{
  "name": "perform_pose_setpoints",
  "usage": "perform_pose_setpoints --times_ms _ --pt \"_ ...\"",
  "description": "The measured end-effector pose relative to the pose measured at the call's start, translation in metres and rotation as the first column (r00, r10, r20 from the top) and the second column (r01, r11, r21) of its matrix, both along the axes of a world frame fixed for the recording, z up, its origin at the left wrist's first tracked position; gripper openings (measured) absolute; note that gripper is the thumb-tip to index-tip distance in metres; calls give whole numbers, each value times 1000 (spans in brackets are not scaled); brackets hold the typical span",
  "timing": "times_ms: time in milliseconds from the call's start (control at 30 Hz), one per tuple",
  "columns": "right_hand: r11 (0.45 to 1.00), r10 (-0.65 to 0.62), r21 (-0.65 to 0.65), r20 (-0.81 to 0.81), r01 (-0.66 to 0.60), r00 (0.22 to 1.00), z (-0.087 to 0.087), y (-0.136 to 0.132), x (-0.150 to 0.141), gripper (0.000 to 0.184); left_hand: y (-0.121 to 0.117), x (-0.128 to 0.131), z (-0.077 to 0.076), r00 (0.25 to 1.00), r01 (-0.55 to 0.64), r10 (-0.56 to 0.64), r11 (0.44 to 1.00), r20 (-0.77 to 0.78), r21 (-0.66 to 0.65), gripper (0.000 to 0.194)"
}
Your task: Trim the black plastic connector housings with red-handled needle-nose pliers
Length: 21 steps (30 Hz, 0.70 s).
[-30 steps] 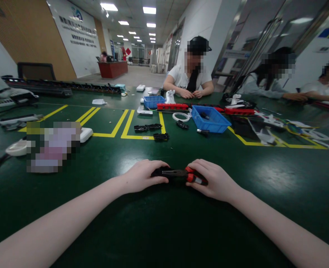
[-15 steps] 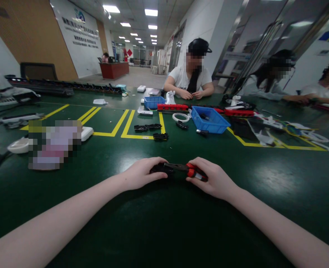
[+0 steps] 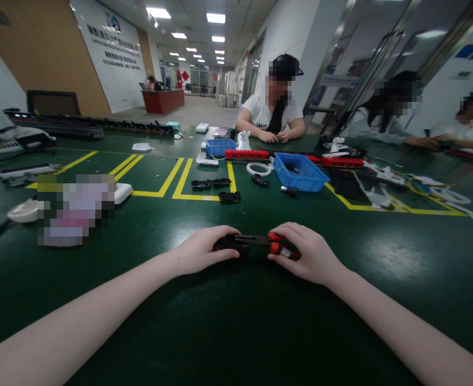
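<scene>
My left hand (image 3: pixel 206 249) is closed around a small black part (image 3: pixel 231 244), thumb in front and fingers behind, so much of the part is hidden. Red-handled pliers (image 3: pixel 275 245) are gripped in my right hand (image 3: pixel 306 252). Their dark jaws point left and reach the black part; whether they bite on it I cannot tell. Beyond my hands, similar black parts (image 3: pixel 211 183) lie by the yellow tape, with one more black piece (image 3: pixel 229 197) nearer to me.
A blue bin (image 3: pixel 300 172) stands ahead to the right, near a white ring (image 3: pixel 258 169) and a red strip (image 3: pixel 247 154). A smaller blue bin (image 3: pixel 220 147) sits further back. To the left lies a blurred-out flat object (image 3: pixel 77 210). A person (image 3: pixel 274 107) sits opposite.
The handles of the pliers look slightly further apart, and my right hand has opened a little with them. My left hand stays on the black part. The whole view has shifted slightly.
</scene>
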State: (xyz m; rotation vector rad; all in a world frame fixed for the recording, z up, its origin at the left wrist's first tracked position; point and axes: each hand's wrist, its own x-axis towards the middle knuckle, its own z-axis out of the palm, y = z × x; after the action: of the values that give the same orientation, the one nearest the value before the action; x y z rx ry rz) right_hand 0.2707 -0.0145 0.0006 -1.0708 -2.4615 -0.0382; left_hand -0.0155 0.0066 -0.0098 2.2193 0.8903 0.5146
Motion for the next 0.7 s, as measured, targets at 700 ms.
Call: perform_pose_setpoints --times_ms 700 --pt "990 -14 138 60 5 998 3 2 5 43 -3 1 -1 995 -10 33 970 -91 244 45"
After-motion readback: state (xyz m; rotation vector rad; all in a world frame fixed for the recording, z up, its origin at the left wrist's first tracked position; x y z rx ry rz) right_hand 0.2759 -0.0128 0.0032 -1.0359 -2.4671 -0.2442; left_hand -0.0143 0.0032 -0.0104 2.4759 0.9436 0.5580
